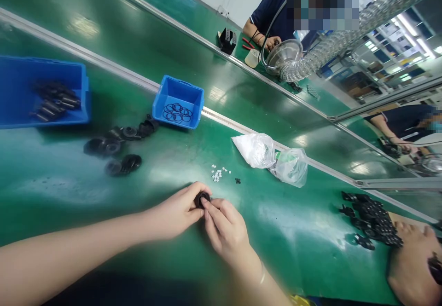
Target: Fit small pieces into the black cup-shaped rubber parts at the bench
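Note:
My left hand (174,211) is closed around a small round black plastic part (202,199) with a hollow opening turned up toward me. At that opening, the fingertips of my right hand (228,228) are pinched together and reach to the rim. Whatever they pinch, if anything, is hidden. Just beyond the hands lie several tiny white pieces (217,175) and a little cluster of tiny black pieces (238,181) on the green table (165,260).
A blue bin (178,98) holds black rings; a larger blue bin (86,94) holds dark cylindrical parts. Loose black parts (103,147) lie left. Clear plastic bags (257,152) rest against the metal rail. Black parts (373,218) are piled right. A co-worker (269,11) sits opposite.

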A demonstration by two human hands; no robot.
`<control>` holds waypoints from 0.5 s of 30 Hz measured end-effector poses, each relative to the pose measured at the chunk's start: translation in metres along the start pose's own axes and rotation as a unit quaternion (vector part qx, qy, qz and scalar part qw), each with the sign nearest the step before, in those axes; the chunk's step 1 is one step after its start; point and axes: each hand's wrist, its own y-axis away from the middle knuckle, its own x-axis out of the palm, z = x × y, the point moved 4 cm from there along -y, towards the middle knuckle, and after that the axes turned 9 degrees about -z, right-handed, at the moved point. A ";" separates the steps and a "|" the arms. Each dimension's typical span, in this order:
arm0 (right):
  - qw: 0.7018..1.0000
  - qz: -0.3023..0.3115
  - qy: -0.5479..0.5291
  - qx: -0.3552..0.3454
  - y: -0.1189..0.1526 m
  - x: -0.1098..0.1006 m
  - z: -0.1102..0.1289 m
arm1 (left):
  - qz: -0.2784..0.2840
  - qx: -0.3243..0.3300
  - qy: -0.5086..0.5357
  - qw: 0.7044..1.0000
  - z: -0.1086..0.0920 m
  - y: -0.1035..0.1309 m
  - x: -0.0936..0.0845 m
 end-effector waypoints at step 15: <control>0.989 -0.143 -0.011 0.037 -0.004 -0.023 -0.008 | 0.057 -0.033 0.117 0.991 -0.012 0.000 0.008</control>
